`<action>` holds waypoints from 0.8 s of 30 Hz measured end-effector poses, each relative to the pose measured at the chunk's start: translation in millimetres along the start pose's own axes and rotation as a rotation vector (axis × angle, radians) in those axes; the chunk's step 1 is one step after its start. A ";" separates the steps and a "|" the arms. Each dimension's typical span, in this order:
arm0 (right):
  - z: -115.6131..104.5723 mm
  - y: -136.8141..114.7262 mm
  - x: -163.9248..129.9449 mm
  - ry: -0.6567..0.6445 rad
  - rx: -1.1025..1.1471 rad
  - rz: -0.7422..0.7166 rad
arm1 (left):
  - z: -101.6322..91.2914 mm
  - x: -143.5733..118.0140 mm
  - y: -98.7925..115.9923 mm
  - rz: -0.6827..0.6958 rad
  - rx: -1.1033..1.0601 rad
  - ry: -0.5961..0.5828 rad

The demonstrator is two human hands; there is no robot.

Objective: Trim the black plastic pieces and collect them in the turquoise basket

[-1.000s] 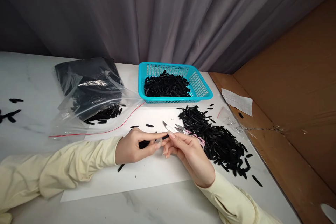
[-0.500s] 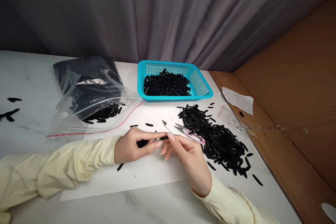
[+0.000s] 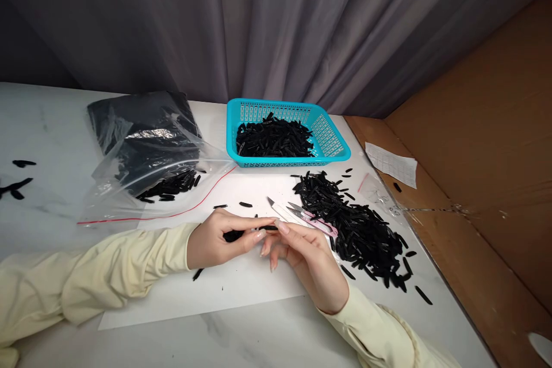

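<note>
Between the fingertips of both hands is a small black strip, slim and pointed; what it is made of I cannot tell. My left hand pinches its left part between thumb and fingers. The thumb and forefinger of my right hand close on its right end, the other fingers hanging curled below. More black shows behind my left thumb, partly hidden. Just beyond my right hand lie pink-handled thread snips. A large pile of like black strips spreads to the right, touching the snips.
A turquoise plastic basket holds many black strips at the back. Left of it lies a clear zip bag with black contents. A white paper sheet lies under my hands. Cardboard walls the right side, with a paper slip by it.
The fingers of my right hand have shifted slightly, and more of the black strip shows between the two hands. The left hand has hardly moved.
</note>
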State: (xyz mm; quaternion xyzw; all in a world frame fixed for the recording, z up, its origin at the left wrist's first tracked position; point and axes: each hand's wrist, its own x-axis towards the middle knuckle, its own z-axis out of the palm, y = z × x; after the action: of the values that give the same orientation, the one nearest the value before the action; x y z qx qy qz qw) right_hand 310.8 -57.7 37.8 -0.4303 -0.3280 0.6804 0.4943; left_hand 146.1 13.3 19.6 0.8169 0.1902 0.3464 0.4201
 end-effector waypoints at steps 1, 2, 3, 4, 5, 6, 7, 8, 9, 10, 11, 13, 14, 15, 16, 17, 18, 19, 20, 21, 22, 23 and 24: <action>0.5 0.1 0.6 0.000 0.016 0.007 | -0.5 0.7 0.8 0.003 0.009 -0.002; 0.9 0.3 1.2 -0.001 0.026 0.011 | -0.9 1.2 1.5 0.005 0.015 -0.006; 1.1 0.6 1.7 -0.006 0.031 0.012 | -1.2 1.6 2.0 0.009 0.018 -0.009; 1.2 0.9 2.1 -0.012 0.036 0.013 | -1.3 1.8 2.2 0.010 0.020 -0.010; 1.0 1.1 2.4 -0.018 0.038 0.013 | -1.2 1.8 2.2 0.014 0.019 -0.005; 0.8 1.2 2.7 -0.024 0.038 0.015 | -1.1 1.6 2.0 0.015 0.014 0.001; 0.5 1.3 2.9 -0.030 0.039 0.015 | -0.9 1.4 1.7 0.013 0.009 0.005; 0.2 1.4 3.0 -0.037 0.040 0.017 | -0.7 1.2 1.4 0.014 0.003 0.011; -0.1 1.4 3.2 -0.044 0.040 0.017 | -0.6 1.1 1.3 0.017 -0.003 0.012; -0.4 1.4 3.3 -0.050 0.043 0.015 | -0.7 1.1 1.4 0.025 -0.007 0.009; -0.6 1.4 3.3 -0.055 0.046 0.011 | -0.8 1.2 1.6 0.034 -0.007 0.003; -0.7 1.5 3.2 -0.067 0.048 0.006 | -1.4 1.6 2.4 0.054 -0.005 -0.007; -0.7 1.6 3.0 -0.071 0.049 0.005 | -1.7 1.8 2.8 0.062 -0.005 -0.007; -0.8 1.7 2.9 -0.072 0.050 0.008 | -1.9 2.0 3.0 0.066 -0.006 -0.007; -0.9 1.8 2.7 -0.074 0.050 0.011 | -2.0 2.0 3.2 0.069 -0.007 -0.007; -1.1 1.9 2.6 -0.076 0.049 0.015 | -2.0 1.8 3.2 0.072 -0.008 -0.005; -1.3 2.1 2.6 -0.078 0.049 0.019 | -2.0 1.6 3.0 0.074 -0.009 -0.003; -1.6 2.1 2.7 -0.082 0.051 0.022 | -1.9 1.3 2.8 0.074 -0.011 -0.002; -2.0 2.2 2.9 -0.089 0.055 0.028 | -1.8 0.8 2.5 0.074 -0.012 -0.003; -2.3 2.3 3.2 -0.097 0.062 0.036 | -1.6 0.4 2.1 0.072 -0.014 -0.005; -2.6 2.4 3.4 -0.106 0.073 0.044 | -1.4 -0.1 1.7 0.068 -0.018 -0.008; -2.9 2.5 3.6 -0.112 0.087 0.052 | -1.3 -0.6 1.3 0.066 -0.022 -0.009; -3.0 2.7 3.8 -0.119 0.100 0.057 | -1.1 -1.2 0.8 0.066 -0.026 -0.007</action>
State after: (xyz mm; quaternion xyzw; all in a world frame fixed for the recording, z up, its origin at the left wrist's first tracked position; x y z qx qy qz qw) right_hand 312.0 -54.9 33.2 -0.3733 -0.3100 0.7340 0.4751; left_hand 144.5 12.8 20.2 0.8186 0.1571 0.3594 0.4196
